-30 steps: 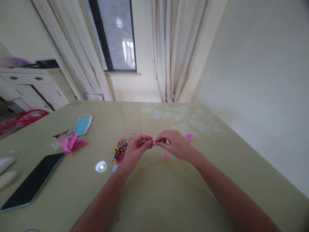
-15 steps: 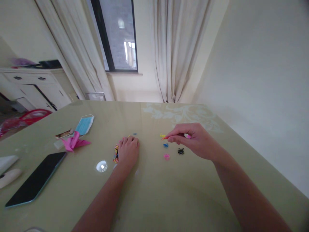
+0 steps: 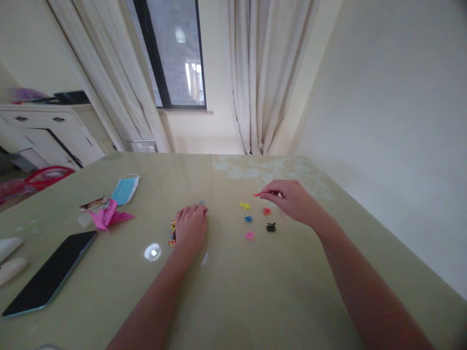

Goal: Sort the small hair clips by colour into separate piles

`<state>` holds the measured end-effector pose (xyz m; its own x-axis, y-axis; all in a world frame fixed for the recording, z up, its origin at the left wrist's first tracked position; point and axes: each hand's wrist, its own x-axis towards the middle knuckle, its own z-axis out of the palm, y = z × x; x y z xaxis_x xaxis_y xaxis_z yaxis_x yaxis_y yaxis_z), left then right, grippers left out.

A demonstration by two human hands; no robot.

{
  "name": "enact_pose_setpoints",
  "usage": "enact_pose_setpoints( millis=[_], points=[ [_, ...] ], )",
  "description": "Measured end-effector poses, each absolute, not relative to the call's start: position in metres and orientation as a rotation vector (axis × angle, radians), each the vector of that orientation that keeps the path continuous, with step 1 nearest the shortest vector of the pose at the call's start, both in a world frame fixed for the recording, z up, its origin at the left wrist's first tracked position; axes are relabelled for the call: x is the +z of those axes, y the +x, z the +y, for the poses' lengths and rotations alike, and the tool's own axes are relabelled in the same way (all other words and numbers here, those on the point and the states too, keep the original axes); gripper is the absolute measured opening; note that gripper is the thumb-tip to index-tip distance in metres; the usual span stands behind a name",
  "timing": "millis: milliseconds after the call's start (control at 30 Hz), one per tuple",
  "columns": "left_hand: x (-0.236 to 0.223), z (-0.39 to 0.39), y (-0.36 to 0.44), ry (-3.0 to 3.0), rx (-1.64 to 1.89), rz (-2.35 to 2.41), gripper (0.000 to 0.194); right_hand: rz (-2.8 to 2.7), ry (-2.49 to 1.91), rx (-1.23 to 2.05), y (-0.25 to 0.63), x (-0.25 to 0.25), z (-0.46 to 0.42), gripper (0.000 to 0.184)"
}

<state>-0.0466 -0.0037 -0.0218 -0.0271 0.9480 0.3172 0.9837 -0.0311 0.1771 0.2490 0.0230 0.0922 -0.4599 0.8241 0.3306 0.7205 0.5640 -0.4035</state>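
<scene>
My right hand (image 3: 286, 199) is raised above the table, thumb and forefinger pinching a small red rubber band (image 3: 257, 195). Below it lie little colour-sorted heaps: yellow bands (image 3: 245, 206), red bands (image 3: 266, 211), blue bands (image 3: 248, 219), black bands (image 3: 271, 227) and pink bands (image 3: 250, 236). A pale heap (image 3: 285, 214) shows partly under the right palm. My left hand (image 3: 191, 224) lies palm down, fingers spread loosely over a mixed pile of coloured rubber bands (image 3: 172, 233); most of that pile is hidden. A bluish band (image 3: 202, 202) sits just beyond its fingertips.
To the left are a tablet (image 3: 49, 272), a pink folded-paper piece (image 3: 110, 215), a blue face mask (image 3: 125, 189) and white objects (image 3: 12, 270) at the edge. The glossy table (image 3: 233, 301) reaches toward the curtains (image 3: 251, 78); a wall (image 3: 394, 121) runs along the right.
My right hand has moved up and slightly right with the red band, uncovering the red heap. My left hand stays on the mixed pile. The view has shifted slightly.
</scene>
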Motion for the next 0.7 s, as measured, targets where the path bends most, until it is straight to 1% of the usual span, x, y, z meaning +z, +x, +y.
enact_pose_setpoints(
  millis=[167, 267, 433, 567, 633, 700],
  points=[
    [-0.02, -0.002, -0.048, -2.141, -0.662, -2.147, 0.027, -2.492, -1.798, 0.132, 0.26, 0.048, 0.056, 0.023],
    [-0.019, -0.001, -0.049, -2.189, -0.828, -2.146, 0.024, -2.5, -1.931, 0.1, 0.259, 0.032, 0.061, 0.023],
    [-0.018, -0.001, -0.049, -2.195, -1.153, -2.153, 0.02, -2.498, -1.993, 0.109, 0.258, 0.024, 0.061, 0.022],
    [-0.016, 0.001, -0.046, -2.235, -1.547, -2.157, 0.018, -2.492, -1.97, 0.09, 0.257, 0.032, 0.058, 0.025],
    [-0.014, 0.001, -0.042, -2.335, -1.791, -2.132, 0.018, -2.49, -1.886, 0.079, 0.252, 0.039, 0.055, 0.027],
    [-0.012, -0.001, -0.037, -2.42, -2.009, -2.114, 0.022, -2.48, -1.697, 0.126, 0.242, 0.047, 0.048, 0.024]
  ],
)
